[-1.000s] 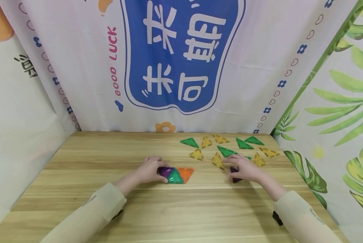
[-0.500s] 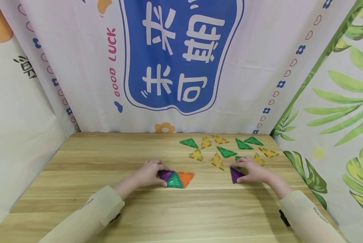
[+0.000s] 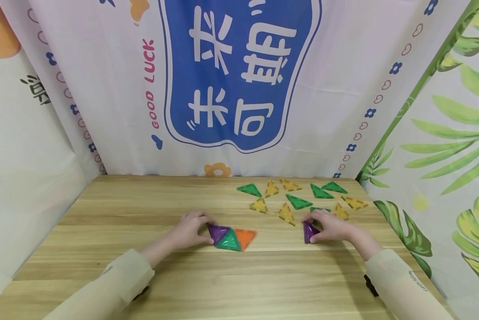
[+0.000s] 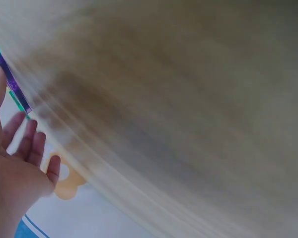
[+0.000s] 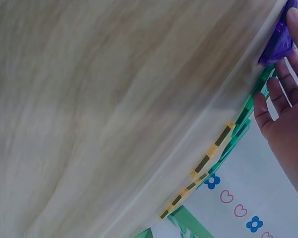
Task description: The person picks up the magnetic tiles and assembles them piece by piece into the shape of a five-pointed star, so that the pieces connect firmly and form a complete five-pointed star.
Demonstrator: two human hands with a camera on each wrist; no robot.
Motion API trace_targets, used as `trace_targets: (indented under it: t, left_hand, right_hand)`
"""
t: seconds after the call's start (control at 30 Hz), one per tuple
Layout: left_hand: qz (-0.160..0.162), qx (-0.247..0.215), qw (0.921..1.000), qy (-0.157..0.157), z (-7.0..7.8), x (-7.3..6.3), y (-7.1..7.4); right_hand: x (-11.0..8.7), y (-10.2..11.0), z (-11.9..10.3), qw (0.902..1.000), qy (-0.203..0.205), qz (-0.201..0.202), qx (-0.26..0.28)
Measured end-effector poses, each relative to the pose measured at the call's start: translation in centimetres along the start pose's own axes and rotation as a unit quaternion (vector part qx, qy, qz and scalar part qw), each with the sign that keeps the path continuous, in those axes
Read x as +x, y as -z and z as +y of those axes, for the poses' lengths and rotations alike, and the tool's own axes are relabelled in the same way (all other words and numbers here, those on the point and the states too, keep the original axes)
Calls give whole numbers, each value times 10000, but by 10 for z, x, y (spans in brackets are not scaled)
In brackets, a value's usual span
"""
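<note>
On the table a purple triangle tile (image 3: 218,233), a teal green triangle tile (image 3: 229,241) and an orange triangle tile (image 3: 245,238) lie edge to edge in a row. My left hand (image 3: 190,229) is at the row's left end, its thumb and fingers spread loosely beside the purple tile; in the left wrist view the left hand (image 4: 20,158) has relaxed fingers. Farther right, my right hand (image 3: 330,226) pinches a second purple triangle tile (image 3: 309,232) between thumb and fingers. The right wrist view shows this purple tile (image 5: 279,42) tilted up a little at the right hand's thumb.
Several loose green tiles (image 3: 298,202) and yellow tiles (image 3: 286,214) lie scattered over the back right of the table (image 3: 143,195). One green tile (image 3: 320,210) is partly behind my right hand. A printed curtain (image 3: 119,89) hangs along the table's back edge.
My left hand has drawn slightly left, uncovering more of the purple tile in the row. My right fingers have closed on the second purple tile, which has turned slightly.
</note>
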State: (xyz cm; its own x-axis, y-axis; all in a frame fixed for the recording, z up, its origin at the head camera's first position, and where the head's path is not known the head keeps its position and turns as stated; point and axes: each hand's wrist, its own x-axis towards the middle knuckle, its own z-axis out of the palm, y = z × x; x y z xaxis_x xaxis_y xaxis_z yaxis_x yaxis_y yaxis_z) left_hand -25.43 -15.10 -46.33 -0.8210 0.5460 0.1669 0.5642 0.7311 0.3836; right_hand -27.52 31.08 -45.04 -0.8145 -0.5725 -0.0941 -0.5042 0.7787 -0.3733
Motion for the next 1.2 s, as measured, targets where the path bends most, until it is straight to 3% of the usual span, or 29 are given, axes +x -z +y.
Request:
trace_targets:
  t: [0.2, 0.37, 0.5, 0.8, 0.97, 1.2]
  left_hand:
    - [181, -112, 9960, 865, -3, -5, -3]
    - [182, -140, 9922, 1224, -4, -6, -9]
    - [332, -183, 9915, 1243, -5, -8, -14]
    - [510, -681, 9891, 1202, -8, -7, -17]
    - [506, -853, 9875, 1222, -10, -6, -18]
    - [610, -863, 9879, 1136, -15, -6, -23]
  right_hand:
    - [4, -1, -5, 9980, -351, 170, 506]
    - [8, 0, -8, 9945, -391, 201, 947]
    - [11, 2, -10, 9863, -379, 147, 1600]
    - [35, 5, -32, 9443, -922, 252, 3150]
    - [53, 4, -50, 9295, -1165, 368, 3481]
    - [85, -1, -74, 9192, -1091, 345, 3769]
